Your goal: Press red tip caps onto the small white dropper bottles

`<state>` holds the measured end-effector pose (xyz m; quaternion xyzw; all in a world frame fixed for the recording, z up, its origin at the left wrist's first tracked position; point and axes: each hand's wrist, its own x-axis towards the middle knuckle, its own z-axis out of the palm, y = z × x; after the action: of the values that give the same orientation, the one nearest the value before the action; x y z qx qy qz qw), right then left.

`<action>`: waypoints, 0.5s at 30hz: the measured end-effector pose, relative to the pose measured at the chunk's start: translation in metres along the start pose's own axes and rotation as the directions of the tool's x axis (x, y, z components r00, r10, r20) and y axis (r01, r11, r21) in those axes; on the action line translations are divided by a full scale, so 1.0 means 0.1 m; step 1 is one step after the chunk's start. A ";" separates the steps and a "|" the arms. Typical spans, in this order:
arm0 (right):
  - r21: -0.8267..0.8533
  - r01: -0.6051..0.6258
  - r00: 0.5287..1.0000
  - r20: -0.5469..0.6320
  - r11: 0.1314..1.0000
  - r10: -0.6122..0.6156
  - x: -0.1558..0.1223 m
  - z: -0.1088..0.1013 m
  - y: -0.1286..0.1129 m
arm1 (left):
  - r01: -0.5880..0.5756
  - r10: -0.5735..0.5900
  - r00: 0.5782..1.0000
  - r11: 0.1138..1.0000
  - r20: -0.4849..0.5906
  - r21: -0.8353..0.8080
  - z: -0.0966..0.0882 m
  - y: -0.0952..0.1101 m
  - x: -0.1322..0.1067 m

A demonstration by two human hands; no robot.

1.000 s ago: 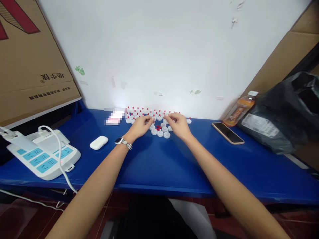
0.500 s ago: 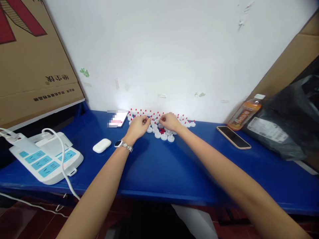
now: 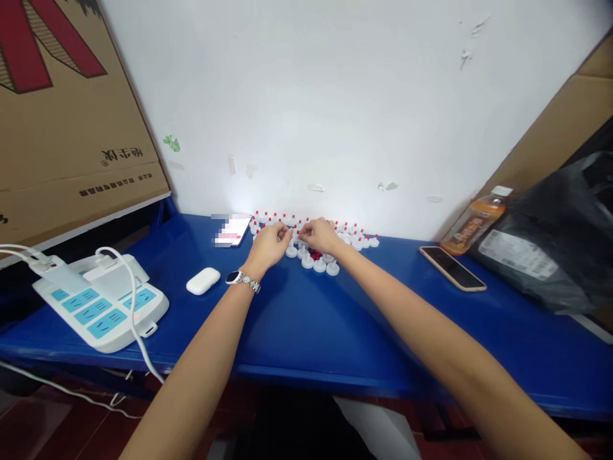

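Observation:
Many small white nozzle caps (image 3: 320, 266) stand in a cluster on the blue table, and the ones at the back carry red tips. Several near ones show no red on top. Loose small red pieces (image 3: 315, 254) lie among the near caps. My left hand (image 3: 269, 248), with a watch (image 3: 234, 277) at the wrist, is closed in a pinch at the left of the cluster. Close beside it, my right hand (image 3: 322, 236) pinches over the middle caps. The fingertips of both hands nearly meet, and what they hold is too small to make out.
On the left are a white power strip (image 3: 103, 313) with cables and a white earbud case (image 3: 203, 281). A lit phone (image 3: 234, 230) lies by the wall. To the right are a dark phone (image 3: 453, 268), an orange drink bottle (image 3: 474, 223) and a black plastic bag (image 3: 541, 243).
The view has shifted slightly, so everything sits a little further right. My right hand has moved left, closer to my left hand. Both hands stay pinched.

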<state>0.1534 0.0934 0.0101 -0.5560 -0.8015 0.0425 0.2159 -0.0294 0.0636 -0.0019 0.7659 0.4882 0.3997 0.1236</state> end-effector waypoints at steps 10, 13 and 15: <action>-0.018 0.015 0.999 0.045 1.000 -0.014 0.00 -0.09 -0.03 | -0.010 0.010 1.000 1.000 0.011 -0.007 0.03 -0.05 -0.01; 0.217 -0.038 0.997 -0.057 0.975 0.051 -0.03 -0.15 -0.04 | -0.085 0.085 0.996 0.996 -0.038 0.006 0.03 -0.02 -0.03; 0.489 -0.058 0.985 -0.113 0.870 0.129 -0.11 -0.21 -0.04 | -0.158 0.158 0.986 0.987 -0.059 -0.008 0.04 0.05 -0.06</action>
<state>0.1610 0.0782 0.0274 -0.5243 -0.7199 0.2122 0.4022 -0.0245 0.0565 -0.0040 0.7894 0.4269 0.4334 0.0820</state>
